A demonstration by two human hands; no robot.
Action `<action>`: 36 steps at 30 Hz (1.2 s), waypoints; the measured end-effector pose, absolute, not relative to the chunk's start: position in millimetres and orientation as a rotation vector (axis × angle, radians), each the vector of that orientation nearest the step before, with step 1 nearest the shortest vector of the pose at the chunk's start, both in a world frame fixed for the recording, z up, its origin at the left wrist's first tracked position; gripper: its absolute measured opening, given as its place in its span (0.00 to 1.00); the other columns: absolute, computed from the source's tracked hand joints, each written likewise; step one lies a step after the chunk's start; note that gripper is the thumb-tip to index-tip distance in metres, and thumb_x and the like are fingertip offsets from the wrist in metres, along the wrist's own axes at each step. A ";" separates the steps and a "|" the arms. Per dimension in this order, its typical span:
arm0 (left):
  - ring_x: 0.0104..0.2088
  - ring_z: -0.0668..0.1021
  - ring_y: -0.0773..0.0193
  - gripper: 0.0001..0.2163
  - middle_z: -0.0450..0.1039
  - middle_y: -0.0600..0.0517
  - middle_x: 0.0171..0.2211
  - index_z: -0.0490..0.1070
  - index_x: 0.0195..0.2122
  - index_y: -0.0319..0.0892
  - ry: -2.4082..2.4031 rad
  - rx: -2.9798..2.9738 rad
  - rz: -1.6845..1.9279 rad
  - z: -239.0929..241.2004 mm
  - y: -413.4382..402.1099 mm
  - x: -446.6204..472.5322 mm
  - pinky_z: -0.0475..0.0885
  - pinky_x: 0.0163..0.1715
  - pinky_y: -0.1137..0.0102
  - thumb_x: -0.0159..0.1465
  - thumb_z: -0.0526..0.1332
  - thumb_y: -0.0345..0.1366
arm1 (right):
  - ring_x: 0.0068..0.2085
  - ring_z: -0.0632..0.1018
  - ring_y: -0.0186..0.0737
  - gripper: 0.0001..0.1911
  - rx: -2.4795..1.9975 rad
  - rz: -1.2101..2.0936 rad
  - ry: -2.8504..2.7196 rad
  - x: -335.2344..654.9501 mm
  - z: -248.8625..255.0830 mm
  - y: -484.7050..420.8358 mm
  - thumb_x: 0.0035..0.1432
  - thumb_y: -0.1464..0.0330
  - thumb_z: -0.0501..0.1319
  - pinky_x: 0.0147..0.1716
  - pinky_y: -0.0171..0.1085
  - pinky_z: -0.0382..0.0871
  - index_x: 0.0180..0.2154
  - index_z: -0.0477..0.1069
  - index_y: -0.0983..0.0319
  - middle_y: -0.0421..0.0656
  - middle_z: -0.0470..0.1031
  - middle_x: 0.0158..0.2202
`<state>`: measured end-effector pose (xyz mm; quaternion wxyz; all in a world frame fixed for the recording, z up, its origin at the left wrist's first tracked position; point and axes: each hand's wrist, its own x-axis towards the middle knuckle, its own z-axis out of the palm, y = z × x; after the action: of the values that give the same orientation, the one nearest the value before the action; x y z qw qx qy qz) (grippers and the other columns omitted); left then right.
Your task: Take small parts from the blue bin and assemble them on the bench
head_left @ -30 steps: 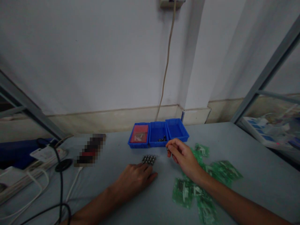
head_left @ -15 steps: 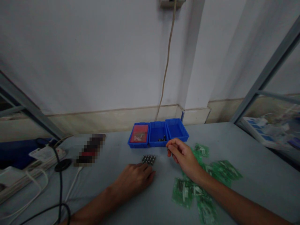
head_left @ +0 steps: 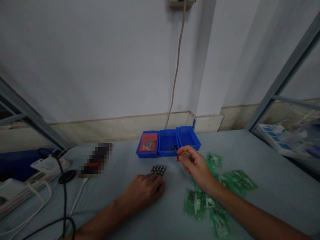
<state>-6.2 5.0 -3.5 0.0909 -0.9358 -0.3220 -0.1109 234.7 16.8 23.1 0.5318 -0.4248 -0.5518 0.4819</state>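
My left hand (head_left: pixel 147 189) lies palm down on the table, its fingers low and loosely bent. Its fingertips meet the near edge of a tight cluster of shiny, round metal pieces (head_left: pixel 158 169), which look like steel balls. In front of the blue bins, my right hand (head_left: pixel 191 163) is raised with thumb and forefinger pinched on a small dark metal piece (head_left: pixel 178 155), mostly hidden by the fingers. Just beyond that hand, the middle blue bin (head_left: pixel 168 140) holds several similar small metal pieces (head_left: pixel 173 148).
The left blue bin (head_left: pixel 138 150) contains a red card and a clear bag of small parts; the right blue bin (head_left: pixel 188 136) adjoins the middle one. Green plastic packets (head_left: pixel 193 204) lie around my right forearm. Black cable (head_left: pixel 65 196) and a power strip (head_left: pixel 17 200) are left.
My right hand has shifted very slightly, its fingertips turning a little while still pinching the small piece. My left hand and the metal cluster stay where they were.
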 end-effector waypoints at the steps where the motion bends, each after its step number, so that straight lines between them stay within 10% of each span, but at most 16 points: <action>1: 0.26 0.79 0.60 0.09 0.75 0.52 0.30 0.69 0.35 0.41 -0.957 -2.787 -0.330 -3.3 5.0 -6.2 0.74 0.25 0.68 0.74 0.55 0.34 | 0.23 0.64 0.30 0.09 -0.994 1.180 -1.302 234.9 23.7 16.4 0.63 0.62 0.65 0.21 0.33 0.54 0.42 0.72 0.58 0.40 0.75 0.37; 24: 0.27 0.80 0.61 0.08 0.76 0.52 0.30 0.68 0.35 0.42 -0.980 -2.802 -0.324 0.4 3.9 -4.9 0.75 0.26 0.69 0.73 0.56 0.33 | 0.18 0.52 0.25 0.23 -0.645 1.819 -0.842 237.6 16.8 24.8 0.65 0.54 0.66 0.18 0.30 0.46 0.26 0.65 0.62 0.31 0.55 0.19; 36: 0.28 0.81 0.59 0.08 0.76 0.52 0.31 0.69 0.36 0.42 -0.997 -2.815 -0.302 -4.3 4.9 -6.3 0.75 0.27 0.67 0.74 0.56 0.35 | 0.19 0.54 0.24 0.19 -0.713 1.748 -0.810 236.3 15.6 24.5 0.62 0.56 0.70 0.17 0.30 0.46 0.29 0.70 0.63 0.33 0.60 0.22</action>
<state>-6.3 4.9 -4.3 0.0701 -0.9356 -0.3313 -0.1003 236.3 24.5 15.6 0.5173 -0.2969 -0.3377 0.7282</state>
